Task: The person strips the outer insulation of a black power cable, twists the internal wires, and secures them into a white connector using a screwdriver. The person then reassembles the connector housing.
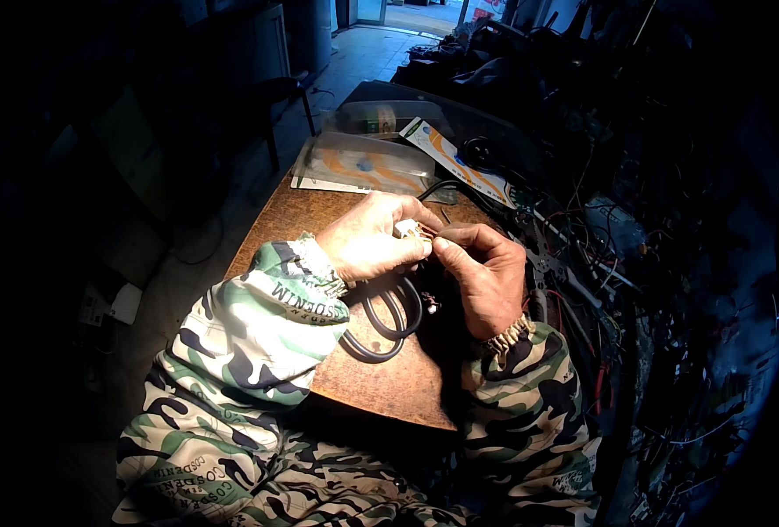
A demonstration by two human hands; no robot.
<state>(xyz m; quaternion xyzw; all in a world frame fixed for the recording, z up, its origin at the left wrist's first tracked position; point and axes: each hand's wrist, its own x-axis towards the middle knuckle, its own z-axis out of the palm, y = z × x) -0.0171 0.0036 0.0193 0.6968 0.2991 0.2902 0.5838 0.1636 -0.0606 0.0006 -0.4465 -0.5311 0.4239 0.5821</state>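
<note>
The white fitting lies at three o'clock from the nearer left hand, which pinches it, and ten o'clock from the right hand, its thumb and forefinger pinching coppery strands; its long axis is unclear. Both hands angle inward above the worktop.

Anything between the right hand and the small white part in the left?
Nothing visible: the right hand's fingertips are close beside the small white part, which the left hand holds. The looped black cable lies lower in the picture, not between them.
</note>
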